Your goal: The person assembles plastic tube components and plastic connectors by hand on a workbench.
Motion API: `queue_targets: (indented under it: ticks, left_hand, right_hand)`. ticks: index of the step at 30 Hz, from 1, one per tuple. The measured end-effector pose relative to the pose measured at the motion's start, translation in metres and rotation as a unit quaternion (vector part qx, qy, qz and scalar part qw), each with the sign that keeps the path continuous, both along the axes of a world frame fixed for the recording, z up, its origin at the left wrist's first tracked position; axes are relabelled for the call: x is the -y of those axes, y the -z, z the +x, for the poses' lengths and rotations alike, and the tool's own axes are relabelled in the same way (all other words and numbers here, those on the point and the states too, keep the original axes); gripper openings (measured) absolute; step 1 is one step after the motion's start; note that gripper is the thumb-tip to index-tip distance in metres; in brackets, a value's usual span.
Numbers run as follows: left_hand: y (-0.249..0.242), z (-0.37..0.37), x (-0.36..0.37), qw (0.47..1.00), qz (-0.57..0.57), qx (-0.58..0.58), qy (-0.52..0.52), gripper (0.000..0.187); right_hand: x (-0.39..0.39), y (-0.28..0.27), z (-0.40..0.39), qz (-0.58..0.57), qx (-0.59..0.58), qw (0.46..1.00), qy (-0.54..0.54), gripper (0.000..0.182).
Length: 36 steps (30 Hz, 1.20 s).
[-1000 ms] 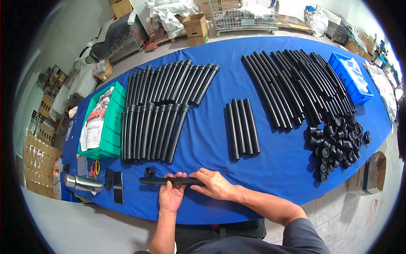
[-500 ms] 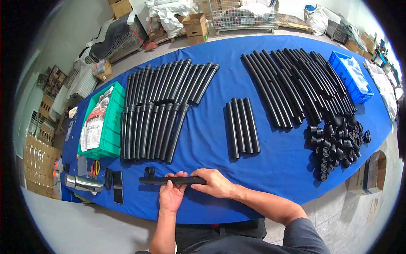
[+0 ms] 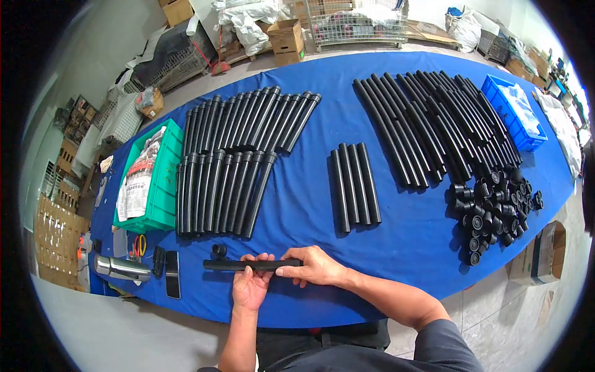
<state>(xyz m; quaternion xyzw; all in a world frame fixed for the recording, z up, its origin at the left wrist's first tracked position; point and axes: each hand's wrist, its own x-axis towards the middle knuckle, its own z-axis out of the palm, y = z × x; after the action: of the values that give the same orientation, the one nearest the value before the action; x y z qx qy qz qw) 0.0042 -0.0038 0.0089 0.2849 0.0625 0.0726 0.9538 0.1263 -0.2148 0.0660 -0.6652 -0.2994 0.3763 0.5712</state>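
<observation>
A black tube (image 3: 223, 265) lies level across both of my hands near the front of the table. My left hand (image 3: 252, 288) supports it from below, palm up, with the thumb over its near side. At the tube's right end, my right hand (image 3: 316, 266) is closed around it, hiding that end. Just behind the tube's left part sits a small black cap (image 3: 219, 250) on the blue cloth. Several loose tubes (image 3: 356, 186) lie side by side farther back. Rows of tubes with collared ends (image 3: 226, 192) fill the left of the table.
Many plain tubes (image 3: 427, 124) and a heap of black caps (image 3: 496, 208) lie right, by a blue bin (image 3: 534, 141). At left are a green crate (image 3: 162, 208), scissors (image 3: 142, 246), a steel flask (image 3: 123, 268) and a phone (image 3: 173, 282).
My right hand has shifted its fingers slightly on the tube's right end. The tube and my left hand stay almost in place.
</observation>
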Motion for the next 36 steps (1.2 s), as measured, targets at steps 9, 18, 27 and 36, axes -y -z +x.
queue_targets:
  ticks: [9,18,27,36]
  left_hand:
    - [0.004,-0.002,-0.004,1.0,-0.025,-0.004,-0.011,0.026]
    - [-0.001,-0.001,-0.001,1.0,-0.019,-0.015,-0.004,0.026]
    - [0.0,-0.001,0.0,1.0,-0.017,-0.011,-0.011,0.025]
    - [0.001,0.0,-0.001,1.0,-0.014,0.001,-0.002,0.025]
  right_hand:
    - [-0.004,0.011,0.0,0.027,0.03,0.999,0.005,0.034]
    - [0.001,-0.009,0.003,-0.033,-0.037,0.998,-0.037,0.036]
    - [0.002,-0.007,0.004,-0.023,-0.059,0.998,-0.016,0.035]
    - [-0.005,0.016,-0.002,0.091,0.128,0.986,0.059,0.03]
